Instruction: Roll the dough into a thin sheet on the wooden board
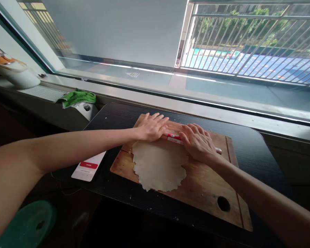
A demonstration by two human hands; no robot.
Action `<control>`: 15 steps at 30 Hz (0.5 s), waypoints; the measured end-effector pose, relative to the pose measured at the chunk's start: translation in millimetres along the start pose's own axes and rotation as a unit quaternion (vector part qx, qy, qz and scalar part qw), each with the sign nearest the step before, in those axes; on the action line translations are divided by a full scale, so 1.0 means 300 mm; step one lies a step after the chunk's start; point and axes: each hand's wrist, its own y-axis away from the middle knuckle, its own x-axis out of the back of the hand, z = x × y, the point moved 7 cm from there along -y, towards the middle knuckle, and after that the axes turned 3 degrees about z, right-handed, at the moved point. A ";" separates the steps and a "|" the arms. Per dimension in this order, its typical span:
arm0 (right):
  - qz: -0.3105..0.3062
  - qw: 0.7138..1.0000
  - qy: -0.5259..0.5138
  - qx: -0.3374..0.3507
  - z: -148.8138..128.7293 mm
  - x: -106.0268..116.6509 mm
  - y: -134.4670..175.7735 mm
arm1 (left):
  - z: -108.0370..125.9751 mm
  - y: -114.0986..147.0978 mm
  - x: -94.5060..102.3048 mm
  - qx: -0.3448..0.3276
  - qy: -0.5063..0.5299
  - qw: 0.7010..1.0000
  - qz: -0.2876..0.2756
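Note:
A rolling pin (174, 138) with a red and white label lies across the far edge of a flat, ragged-edged sheet of dough (158, 165). My left hand (152, 127) rests flat on the pin's left part, fingers stretched out and pointing away. On its right part lies my right hand (198, 140), palm down and fingers extended. One end of the pin sticks out beyond the right hand; the left end is hidden under the left hand. Beneath the dough is a wooden cutting board (204, 182) with a round hole near its front right corner.
The board lies on a black table (119, 117) dotted with crumbs. A phone (88, 167) with a lit screen lies left of it. A green cloth (79, 97) hangs by the window ledge. A teal stool (28, 224) stands lower left. Behind the table is a window.

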 end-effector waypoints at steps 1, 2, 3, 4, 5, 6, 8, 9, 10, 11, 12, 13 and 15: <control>0.008 1.000 0.002 0.012 -0.006 0.002 0.011 | 0.004 0.010 0.002 -0.010 -0.003 1.000 0.008; 0.018 1.000 0.002 0.011 -0.002 0.006 0.002 | 0.001 0.002 0.007 -0.006 -0.002 1.000 0.017; 0.025 1.000 0.000 -0.006 0.013 0.008 -0.025 | -0.010 -0.022 0.014 0.012 0.002 1.000 0.024; 0.028 0.999 -0.003 -0.033 0.035 0.010 -0.064 | -0.027 -0.056 0.021 0.039 0.008 0.999 0.029; 0.029 0.998 -0.007 -0.064 0.059 0.012 -0.106 | -0.045 -0.094 0.028 0.070 0.013 0.997 0.034; 0.029 0.995 -0.009 -0.093 0.081 0.015 -0.142 | -0.061 -0.127 0.034 0.098 0.016 0.994 0.036; 0.021 0.992 -0.012 -0.126 0.103 0.015 -0.171 | -0.077 -0.157 0.033 0.126 0.020 0.991 0.028; 0.010 0.992 -0.012 -0.126 0.101 0.010 -0.160 | -0.074 -0.150 0.027 0.120 0.022 0.992 0.020; -0.003 0.994 -0.012 -0.112 0.090 0.003 -0.135 | -0.066 -0.130 0.016 0.102 0.023 0.994 0.010; -0.013 0.996 -0.009 -0.088 0.073 -0.005 -0.103 | -0.054 -0.103 0.006 0.079 0.024 0.997 0.003; -0.017 0.998 -0.005 -0.058 0.054 -0.009 -0.070 | -0.041 -0.075 0.000 0.055 0.023 0.998 0.004; -0.011 1.000 0.000 -0.028 0.039 -0.010 -0.046 | -0.032 -0.053 0.000 0.039 0.021 0.999 0.015; 0.017 1.000 0.004 0.002 0.033 -0.003 -0.044 | -0.029 -0.047 0.013 0.039 0.021 0.998 0.044</control>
